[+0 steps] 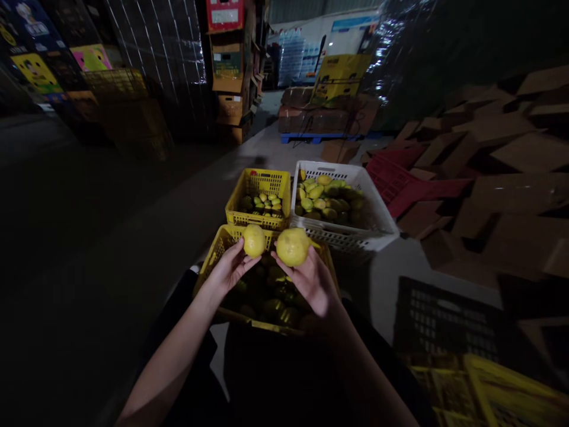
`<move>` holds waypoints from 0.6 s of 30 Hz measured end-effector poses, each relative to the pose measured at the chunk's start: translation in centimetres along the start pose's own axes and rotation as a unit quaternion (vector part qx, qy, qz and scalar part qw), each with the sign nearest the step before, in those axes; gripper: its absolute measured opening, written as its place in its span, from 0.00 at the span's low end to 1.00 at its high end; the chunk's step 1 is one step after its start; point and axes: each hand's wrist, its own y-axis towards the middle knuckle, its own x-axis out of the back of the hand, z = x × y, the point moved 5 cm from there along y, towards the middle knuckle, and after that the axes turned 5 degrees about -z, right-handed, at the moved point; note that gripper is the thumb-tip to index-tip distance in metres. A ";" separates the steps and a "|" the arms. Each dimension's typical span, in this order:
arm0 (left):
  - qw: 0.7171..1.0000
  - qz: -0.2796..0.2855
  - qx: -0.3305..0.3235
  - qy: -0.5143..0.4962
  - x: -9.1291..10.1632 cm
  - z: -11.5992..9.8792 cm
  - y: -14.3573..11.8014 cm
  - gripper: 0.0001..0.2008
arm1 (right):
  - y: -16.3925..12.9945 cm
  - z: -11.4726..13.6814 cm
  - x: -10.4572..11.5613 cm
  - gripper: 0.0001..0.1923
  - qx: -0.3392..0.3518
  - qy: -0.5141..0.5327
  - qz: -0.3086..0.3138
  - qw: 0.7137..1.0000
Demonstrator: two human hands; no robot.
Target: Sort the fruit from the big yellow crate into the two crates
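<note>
Left lemon [254, 241] and right lemon [292, 247] held side by side

The left hand [232, 265] holds the smaller lemon at its fingertips, thumb on the near left side and fingers beneath; the right hand [313, 279] holds the larger one, its fingers curved under and around the right side; the two lemons are near each other but apart, both above the near yellow crate [253, 324], where more fruit lies in shadow.

Just beyond stands the far yellow crate [258, 222], partly filled with yellow-green fruit; to its right is a white crate [377, 209], its fruit [316, 193] heaped towards the left and far side; farther right, a red crate [393, 181] lies tilted against a pile of cardboard boxes [511, 201]; at the far side, a yellow carton [338, 77] sits on goods above a blue pallet [316, 139]; left of that rises a stack of cartons [229, 71].
</note>
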 end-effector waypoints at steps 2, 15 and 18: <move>1.000 -0.003 -0.004 0.002 0.0 0.0 0.0 0.08 | 0.1 -0.1 0.2 0.21 0.002 -0.010 0.000 1.000; 0.999 0.024 0.025 0.004 -0.5 0.1 -0.5 0.12 | 0.5 -0.5 0.5 0.22 -0.007 -0.005 -0.006 1.000; 0.999 0.014 0.043 -0.023 -0.4 0.0 -0.2 0.14 | 0.3 -0.3 0.5 0.24 -0.012 -0.002 -0.024 1.000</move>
